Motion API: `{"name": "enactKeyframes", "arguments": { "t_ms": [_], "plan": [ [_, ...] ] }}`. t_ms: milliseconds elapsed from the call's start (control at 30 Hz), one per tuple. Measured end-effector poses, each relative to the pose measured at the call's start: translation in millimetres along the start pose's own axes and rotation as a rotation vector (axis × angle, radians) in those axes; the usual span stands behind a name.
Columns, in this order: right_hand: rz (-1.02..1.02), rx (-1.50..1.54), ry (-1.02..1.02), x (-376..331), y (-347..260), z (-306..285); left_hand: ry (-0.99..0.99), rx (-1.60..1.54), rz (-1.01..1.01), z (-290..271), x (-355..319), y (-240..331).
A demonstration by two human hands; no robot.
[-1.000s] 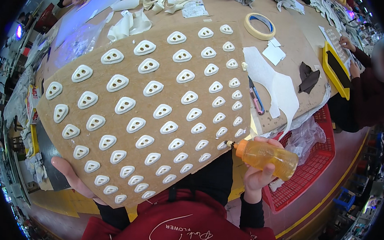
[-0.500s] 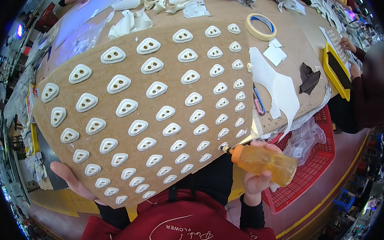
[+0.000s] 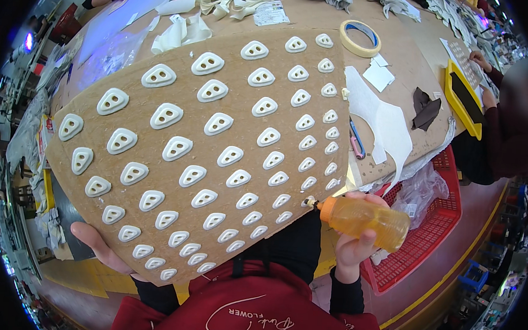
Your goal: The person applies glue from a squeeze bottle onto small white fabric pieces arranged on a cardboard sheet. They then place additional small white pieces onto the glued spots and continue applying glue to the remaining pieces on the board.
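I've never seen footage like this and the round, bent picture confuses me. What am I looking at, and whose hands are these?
There is no machine here: a person wears a wide fisheye camera on the head, looking down, so straight edges curve. The forearms at the bottom are that person's own. The left hand props up a big brown board from underneath; rows of small white, rounded-triangle pieces lie on it. The right hand holds a plastic squeeze bottle of amber liquid, its nozzle at the board's lower right edge. Behind lie the worktable, a tape roll, white cut sheets and a red basket. On the right sits another person.
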State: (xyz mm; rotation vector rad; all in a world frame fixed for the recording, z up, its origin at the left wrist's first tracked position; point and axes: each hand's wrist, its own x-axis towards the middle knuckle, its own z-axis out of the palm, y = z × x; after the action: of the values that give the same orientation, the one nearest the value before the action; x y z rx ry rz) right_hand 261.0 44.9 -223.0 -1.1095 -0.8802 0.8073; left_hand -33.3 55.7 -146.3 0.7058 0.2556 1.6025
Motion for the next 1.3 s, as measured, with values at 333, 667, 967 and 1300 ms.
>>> {"name": "enactKeyframes", "arguments": {
  "t_ms": [333,667,967,1300],
  "plan": [
    [-0.068,-0.035,-0.060,-1.3,-7.9,4.3,0.144,0.081,-0.014,-7.1,-4.3,5.1],
    [0.599,0.810,0.206,14.7,8.4,-40.2,0.341,0.063,-0.019,-2.6,9.0,2.7],
    [0.444,0.681,0.421,21.0,-11.6,-7.2,0.375,0.152,-0.036,4.3,11.8,-3.2],
    [0.148,0.182,0.212,16.7,-8.8,-3.1,0.424,0.167,-0.022,17.8,10.0,-3.4]
  ]
}}
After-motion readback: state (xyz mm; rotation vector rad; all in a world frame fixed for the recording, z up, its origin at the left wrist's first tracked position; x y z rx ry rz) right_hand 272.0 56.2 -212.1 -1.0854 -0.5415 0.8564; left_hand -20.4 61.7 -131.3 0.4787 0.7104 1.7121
